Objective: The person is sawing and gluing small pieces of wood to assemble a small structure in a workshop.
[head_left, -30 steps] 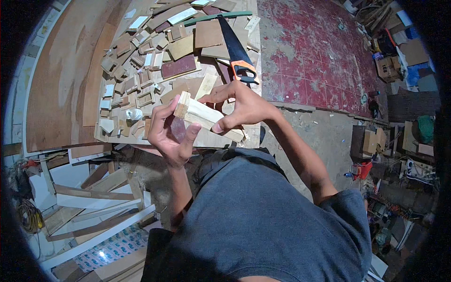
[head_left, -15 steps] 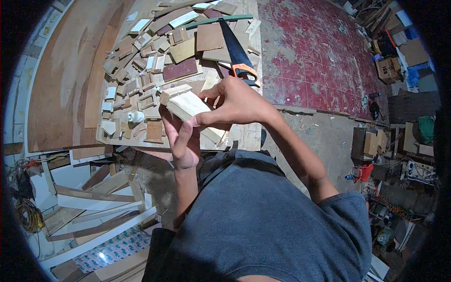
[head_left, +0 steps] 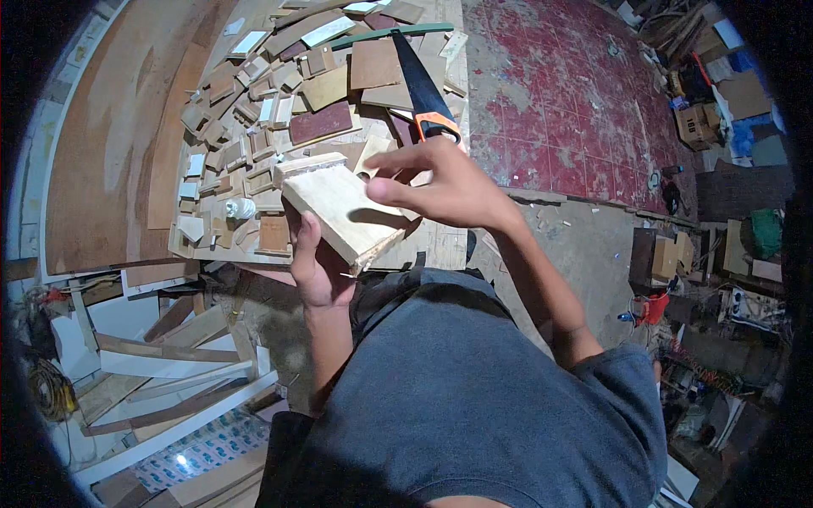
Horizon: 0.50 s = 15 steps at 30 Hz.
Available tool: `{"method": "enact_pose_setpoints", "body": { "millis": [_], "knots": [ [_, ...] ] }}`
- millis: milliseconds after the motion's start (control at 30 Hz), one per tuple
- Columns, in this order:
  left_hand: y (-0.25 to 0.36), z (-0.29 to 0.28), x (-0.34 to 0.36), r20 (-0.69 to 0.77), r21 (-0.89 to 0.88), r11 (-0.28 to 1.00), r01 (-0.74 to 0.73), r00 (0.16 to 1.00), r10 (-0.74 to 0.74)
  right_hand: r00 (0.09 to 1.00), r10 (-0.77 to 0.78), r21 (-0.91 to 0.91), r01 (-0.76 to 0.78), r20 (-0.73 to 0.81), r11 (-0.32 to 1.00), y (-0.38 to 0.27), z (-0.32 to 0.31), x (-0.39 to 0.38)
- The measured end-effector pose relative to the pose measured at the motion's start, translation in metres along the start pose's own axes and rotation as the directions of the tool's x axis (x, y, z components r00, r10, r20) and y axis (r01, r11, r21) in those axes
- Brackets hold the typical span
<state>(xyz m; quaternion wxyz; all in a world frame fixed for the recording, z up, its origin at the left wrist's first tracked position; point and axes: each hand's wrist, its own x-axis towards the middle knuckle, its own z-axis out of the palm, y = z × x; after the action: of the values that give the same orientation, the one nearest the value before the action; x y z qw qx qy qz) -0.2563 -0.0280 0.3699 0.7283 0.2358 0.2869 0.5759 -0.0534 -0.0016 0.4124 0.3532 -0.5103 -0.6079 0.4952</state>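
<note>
A pale wooden piece (head_left: 339, 203), a flat board with a raised strip along its far end, is held up over the near part of the work table. My left hand (head_left: 318, 267) grips it from below and the left, thumb on its near-left edge; the other fingers are hidden beneath. Above its right side hovers my right hand (head_left: 440, 182), thumb and fingers apart and casting a shadow on the wood. Just beyond the right hand lies a handsaw (head_left: 419, 85) with a black blade and an orange and black handle.
Small wooden box-like pieces (head_left: 246, 152) and board offcuts crowd the table (head_left: 453, 245). A white bottle-like object (head_left: 240, 208) stands among them. Large plywood sheets (head_left: 102, 152) lie at left, with scrap strips (head_left: 169, 351) below. Red worn flooring (head_left: 559, 110) stretches to the right.
My right hand has let go of the wooden piece and lifted off it, fingers spreading. The piece has turned so its broad face shows more, still in my left hand.
</note>
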Motion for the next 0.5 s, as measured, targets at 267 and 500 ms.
{"method": "enact_pose_setpoints", "body": {
  "millis": [267,500],
  "knots": [
    [-0.002,0.016,-0.003,0.015,0.129,0.968,-0.217,0.976,0.217,0.813,-0.579,-0.346,0.528,-0.059,0.776,-0.027,-0.008,-0.044],
    [-0.003,0.017,-0.006,0.063,0.137,0.959,-0.249,0.968,0.242,0.799,-0.602,-0.35,0.561,-0.009,0.75,-0.029,-0.008,-0.048]
  ]
}}
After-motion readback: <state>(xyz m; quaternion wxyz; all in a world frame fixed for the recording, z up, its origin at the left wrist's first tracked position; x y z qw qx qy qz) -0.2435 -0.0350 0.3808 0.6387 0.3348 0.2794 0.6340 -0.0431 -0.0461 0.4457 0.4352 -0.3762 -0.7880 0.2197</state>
